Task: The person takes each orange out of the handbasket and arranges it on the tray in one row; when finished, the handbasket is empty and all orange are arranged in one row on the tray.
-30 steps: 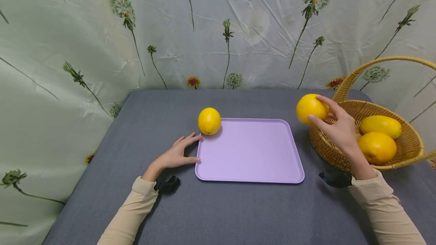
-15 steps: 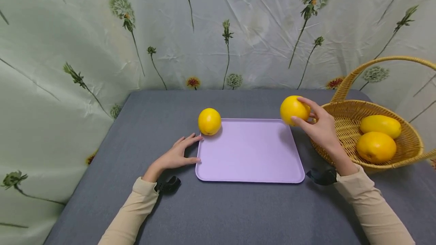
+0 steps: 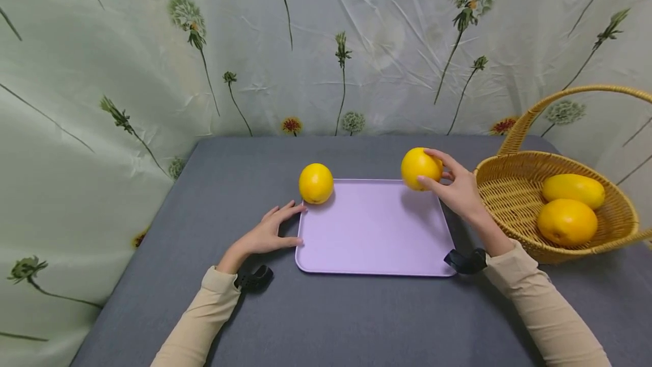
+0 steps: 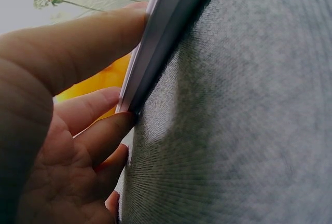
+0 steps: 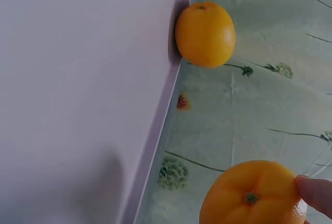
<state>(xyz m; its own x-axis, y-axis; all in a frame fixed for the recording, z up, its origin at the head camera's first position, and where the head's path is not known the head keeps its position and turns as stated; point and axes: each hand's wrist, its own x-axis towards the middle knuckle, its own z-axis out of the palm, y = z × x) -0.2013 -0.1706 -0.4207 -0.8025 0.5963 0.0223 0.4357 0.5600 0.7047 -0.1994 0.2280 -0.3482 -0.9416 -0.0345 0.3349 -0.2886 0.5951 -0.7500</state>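
My right hand (image 3: 460, 191) holds an orange (image 3: 420, 169) between thumb and fingers, over the far right corner of a lilac tray (image 3: 377, 231). The stem end of this orange (image 5: 251, 198) faces the camera in the right wrist view. A second orange (image 3: 316, 184) sits in the tray's far left corner. My left hand (image 3: 264, 234) lies at the tray's left edge with fingers spread, thumb and fingertips touching the rim. Close up in the left wrist view, the thumb (image 4: 98, 40) is against the tray's edge (image 4: 150, 42).
A wicker basket (image 3: 509, 186) with a tall handle stands at the right, close to my right forearm. It holds a rounded orange-yellow fruit (image 3: 567, 222) and a longer yellow fruit (image 3: 573, 188). Grey cloth (image 3: 367, 321) covers the table, and a flower-printed curtain (image 3: 285, 72) hangs behind.
My right hand has carried the orange leftward, from beside the basket's rim to over the tray's far right corner. The left hand, the tray and the other orange have stayed put.
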